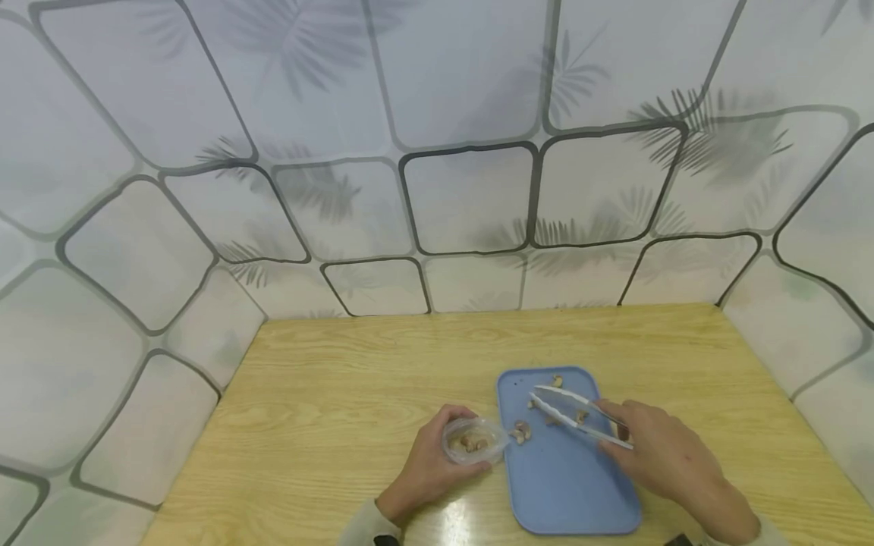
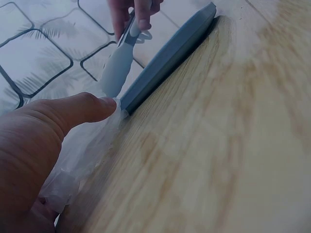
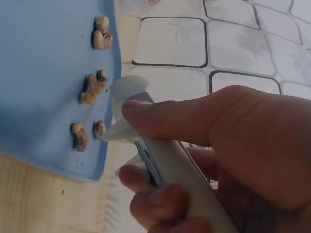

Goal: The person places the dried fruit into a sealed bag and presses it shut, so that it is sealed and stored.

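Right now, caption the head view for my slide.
Right hand holds long white tongs over blue rectangular tray; left hand grips clear plastic container.

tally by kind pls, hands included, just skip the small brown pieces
Blue tray: 1
Tongs: 1
Clear plastic bag: 1
Hands: 2 (left hand, right hand)
Total: 5
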`<state>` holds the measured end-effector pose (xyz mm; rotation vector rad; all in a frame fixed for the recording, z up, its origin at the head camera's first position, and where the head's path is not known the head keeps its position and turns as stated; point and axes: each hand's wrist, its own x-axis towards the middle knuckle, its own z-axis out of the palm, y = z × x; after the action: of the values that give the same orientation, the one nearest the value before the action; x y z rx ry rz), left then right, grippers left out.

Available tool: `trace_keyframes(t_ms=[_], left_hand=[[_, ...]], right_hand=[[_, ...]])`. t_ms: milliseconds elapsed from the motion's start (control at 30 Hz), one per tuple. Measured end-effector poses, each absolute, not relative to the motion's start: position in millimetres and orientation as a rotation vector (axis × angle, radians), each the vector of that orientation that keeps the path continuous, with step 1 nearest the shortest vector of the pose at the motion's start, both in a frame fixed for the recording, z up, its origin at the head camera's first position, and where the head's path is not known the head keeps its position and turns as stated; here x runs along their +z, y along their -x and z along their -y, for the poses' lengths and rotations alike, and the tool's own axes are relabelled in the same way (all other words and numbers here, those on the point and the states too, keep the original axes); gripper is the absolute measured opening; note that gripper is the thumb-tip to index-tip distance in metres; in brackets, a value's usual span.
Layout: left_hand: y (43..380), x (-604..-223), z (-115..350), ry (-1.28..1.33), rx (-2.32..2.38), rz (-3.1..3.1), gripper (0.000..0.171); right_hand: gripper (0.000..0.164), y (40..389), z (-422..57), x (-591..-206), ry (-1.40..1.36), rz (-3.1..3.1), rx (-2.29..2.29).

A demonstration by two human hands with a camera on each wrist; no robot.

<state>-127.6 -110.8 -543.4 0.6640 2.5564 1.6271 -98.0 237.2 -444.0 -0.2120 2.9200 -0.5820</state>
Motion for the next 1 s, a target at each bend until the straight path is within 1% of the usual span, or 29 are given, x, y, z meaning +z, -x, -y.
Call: trace_keyframes(t_ms=[467,767,1000], left_hand=[[127.4,-542.6,110.8,-0.65,1.622,-2.565,0.067],[126.4,-542.6,111.2,-0.649,1.627,-2.55,0.068],[127.4,-544.4,111.5,-0.658,1.62,-2.567,0.068]], right_hand=[[0.062,101.3,-228.5,-440.4,0.283,-2.942,-0.429],[0.062,97.8,-229.7,-443.7,0.281,-2.976,-0.438],[0.062,89.4,-232.2,-440.9,0.336,-3.026,-0.517]])
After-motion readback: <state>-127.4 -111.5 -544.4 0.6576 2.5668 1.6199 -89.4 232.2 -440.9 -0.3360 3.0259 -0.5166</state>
